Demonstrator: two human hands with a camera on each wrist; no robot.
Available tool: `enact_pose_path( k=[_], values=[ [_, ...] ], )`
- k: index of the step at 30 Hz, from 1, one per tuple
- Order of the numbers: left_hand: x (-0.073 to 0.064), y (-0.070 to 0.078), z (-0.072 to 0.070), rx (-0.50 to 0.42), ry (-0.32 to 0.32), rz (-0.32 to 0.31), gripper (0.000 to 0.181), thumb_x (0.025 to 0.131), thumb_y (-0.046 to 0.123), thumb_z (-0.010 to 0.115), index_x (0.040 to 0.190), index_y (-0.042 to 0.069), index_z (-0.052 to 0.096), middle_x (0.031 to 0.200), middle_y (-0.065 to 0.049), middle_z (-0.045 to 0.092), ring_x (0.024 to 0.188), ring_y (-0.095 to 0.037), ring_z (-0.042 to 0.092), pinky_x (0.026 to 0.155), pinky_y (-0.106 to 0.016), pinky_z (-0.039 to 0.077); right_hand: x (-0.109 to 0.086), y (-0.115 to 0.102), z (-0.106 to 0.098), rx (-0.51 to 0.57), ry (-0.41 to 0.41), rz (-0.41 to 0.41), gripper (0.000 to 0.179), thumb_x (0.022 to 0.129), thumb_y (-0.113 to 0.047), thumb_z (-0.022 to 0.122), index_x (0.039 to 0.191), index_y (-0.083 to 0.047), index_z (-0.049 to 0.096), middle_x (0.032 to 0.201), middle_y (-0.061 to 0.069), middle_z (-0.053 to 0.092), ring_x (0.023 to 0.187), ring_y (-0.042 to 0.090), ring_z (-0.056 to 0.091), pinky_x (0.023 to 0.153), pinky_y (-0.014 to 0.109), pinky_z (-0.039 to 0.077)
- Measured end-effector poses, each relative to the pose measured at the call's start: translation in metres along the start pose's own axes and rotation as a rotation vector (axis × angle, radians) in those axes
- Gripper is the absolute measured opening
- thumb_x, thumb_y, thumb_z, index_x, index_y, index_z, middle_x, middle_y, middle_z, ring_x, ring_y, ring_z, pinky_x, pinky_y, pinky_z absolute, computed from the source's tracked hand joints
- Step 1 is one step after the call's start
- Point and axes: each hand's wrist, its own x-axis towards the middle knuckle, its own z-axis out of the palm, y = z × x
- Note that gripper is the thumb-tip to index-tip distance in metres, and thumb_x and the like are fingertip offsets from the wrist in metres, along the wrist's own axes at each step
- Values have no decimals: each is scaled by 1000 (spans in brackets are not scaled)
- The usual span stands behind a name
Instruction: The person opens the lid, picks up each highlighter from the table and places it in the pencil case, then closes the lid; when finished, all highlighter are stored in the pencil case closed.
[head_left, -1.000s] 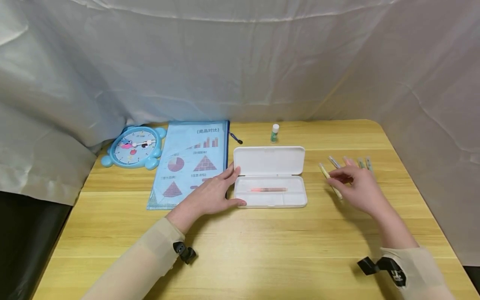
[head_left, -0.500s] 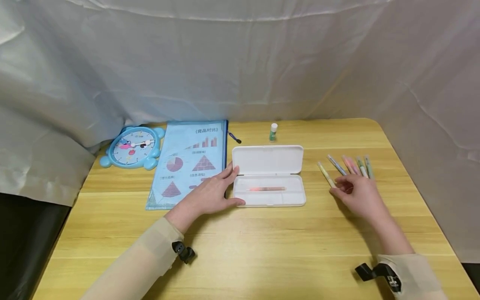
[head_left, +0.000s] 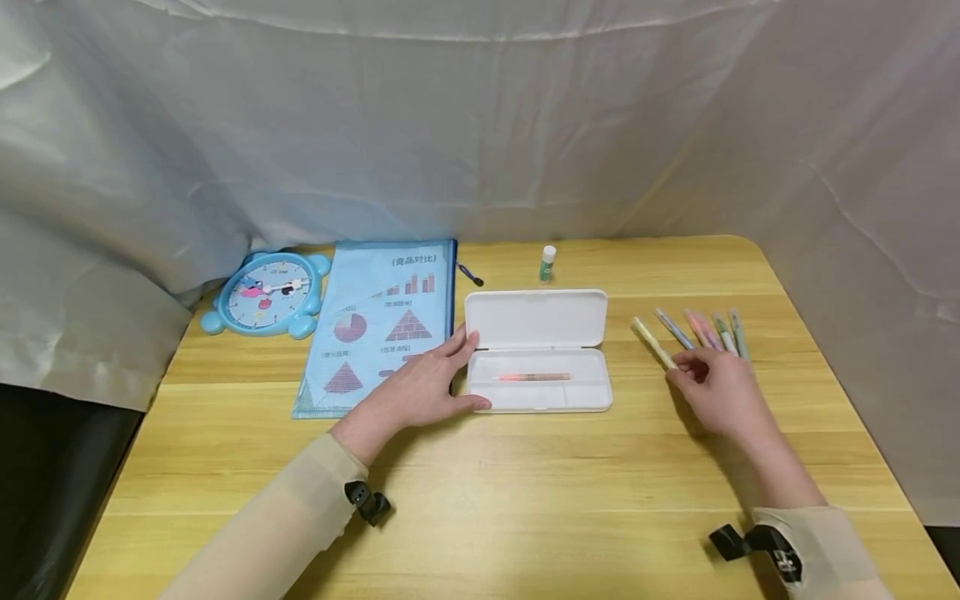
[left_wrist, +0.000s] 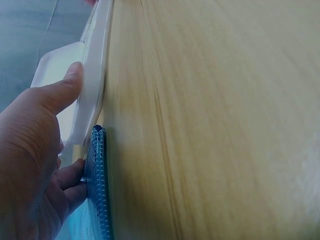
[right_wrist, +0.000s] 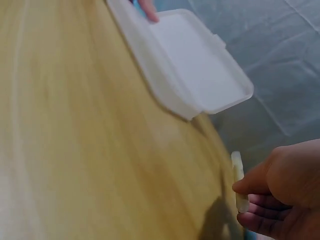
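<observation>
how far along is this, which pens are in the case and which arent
Early on, it seems. Done: the white case is open, with one orange-pink pen lying in it. In hand: the right hand pinches the yellow pen, outside the case. Left, probably: the other pens, fanned out on the table near that hand.

On my head feed I see silvery-grey sheeting (head_left: pixel 480 125) hanging in folds across the top of the frame and down both sides. A yellowish wood-grain worktop (head_left: pixel 540 508) fills the lower part, light glinting softly at bottom centre; a black surface (head_left: pixel 52 475) shows lower left.
</observation>
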Motion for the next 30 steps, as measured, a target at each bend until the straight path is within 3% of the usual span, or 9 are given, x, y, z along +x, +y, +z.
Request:
enact_pose_path(
  k=[4, 9, 14, 24, 30],
  values=[
    [0, 0, 0, -1, -1, 3, 106, 94, 70, 67, 169, 14, 17, 175, -14, 7, 147, -39, 43, 111, -50, 46, 4, -9, -9, 50, 45, -36, 15, 95, -2, 77, 104, 11, 76, 85, 14, 73, 73, 19, 64, 62, 12, 46],
    [0, 0, 0, 1, -2, 1, 107, 94, 70, 67, 169, 14, 17, 175, -14, 7, 147, -39, 43, 111, -50, 46, 11, -23, -18, 118, 104, -98, 14, 97, 0, 76, 107, 9, 76, 95, 21, 76, 79, 1, 63, 68, 7, 48],
    [1, 0, 0, -2, -7, -2, 107, 94, 70, 68, 170, 14, 16, 175, -14, 6, 146, -40, 44, 110, -50, 47, 17, -41, -22, 108, 138, -143, 16, 96, 0, 77, 111, 5, 77, 98, 18, 76, 84, -8, 59, 75, 5, 46],
    [1, -1, 1, -4, -4, 0, 107, 94, 70, 67, 169, 14, 17, 175, -14, 7, 145, -40, 45, 109, -50, 47, 29, -69, -9, 108, 102, -245, 13, 96, 1, 77, 110, 0, 78, 97, 8, 75, 87, 15, 66, 79, 13, 49],
    [1, -1, 1, -5, -5, -1, 107, 94, 70, 68, 169, 14, 16, 175, -13, 7, 145, -40, 44, 110, -50, 47, 37, -80, 4, 83, 72, -315, 12, 96, -1, 78, 108, -3, 79, 95, 2, 75, 87, 19, 70, 76, 19, 52]
  ],
)
